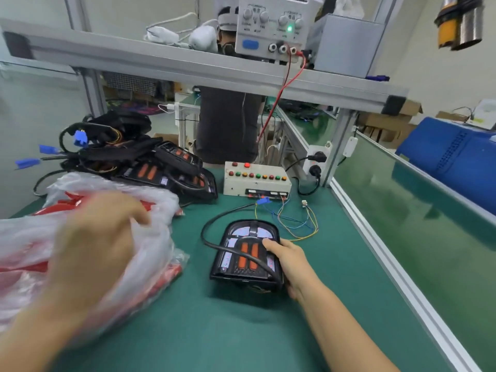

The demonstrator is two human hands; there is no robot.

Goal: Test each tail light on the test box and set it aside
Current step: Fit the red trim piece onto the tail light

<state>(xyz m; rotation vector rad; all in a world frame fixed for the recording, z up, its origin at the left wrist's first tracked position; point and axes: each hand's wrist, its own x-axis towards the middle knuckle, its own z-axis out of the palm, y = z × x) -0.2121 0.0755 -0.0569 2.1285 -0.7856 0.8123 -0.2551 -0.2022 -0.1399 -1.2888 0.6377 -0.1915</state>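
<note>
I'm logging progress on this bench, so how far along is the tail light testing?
Done, apparently: a pile of black tail lights with orange lenses lies at the back left. In hand: the right hand grips one black tail light, its blue plug at the beige button-covered test box. The blurred left hand is over clear plastic bags of red parts. How many remain is unclear.

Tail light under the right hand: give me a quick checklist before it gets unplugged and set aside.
1. Right hand grips the tail light at its right edge: ok.
2. Blue connector sits at the test box sockets: ok; fully seated, cannot tell.
3. Light's cable runs free of the loose wires: ok.
4. Left hand free to help: not ok, it is on the plastic bag.
5. Test finished: cannot tell.
</note>
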